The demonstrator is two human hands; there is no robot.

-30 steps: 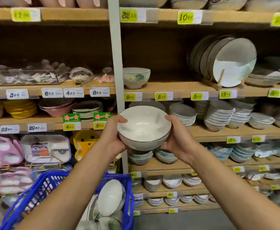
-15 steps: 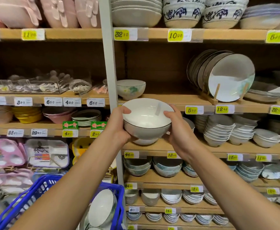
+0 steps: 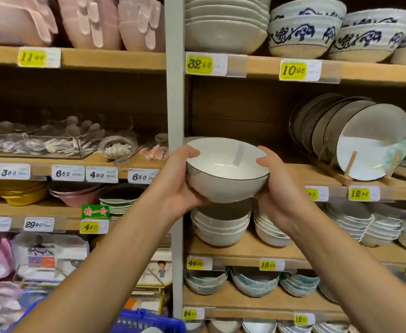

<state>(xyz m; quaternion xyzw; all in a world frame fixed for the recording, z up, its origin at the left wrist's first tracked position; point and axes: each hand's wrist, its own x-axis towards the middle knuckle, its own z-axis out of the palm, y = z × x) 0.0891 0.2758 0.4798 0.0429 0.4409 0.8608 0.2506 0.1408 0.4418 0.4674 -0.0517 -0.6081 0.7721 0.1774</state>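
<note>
Wooden shop shelves crowded with stacked crockery and yellow price tags (image 3: 292, 70) fill the frame. At centre, both thumbs hook over the rim of a white bowl (image 3: 226, 179) and the curled fingers cup its underside, the left hand (image 3: 173, 186) on its left wall and the right hand (image 3: 277, 191) on its right. The bowl is held upright, tipped slightly toward the camera, in front of the middle shelf (image 3: 298, 173) and just above a stack of bowls (image 3: 221, 228) on the shelf below. Plates (image 3: 370, 140) lean in a rack at right, and a blue basket (image 3: 149, 321) shows at the bottom edge. The step appears to be inspection or shelving. The next move probably calls for a level, two-handed carry past the shelf edge.
</note>
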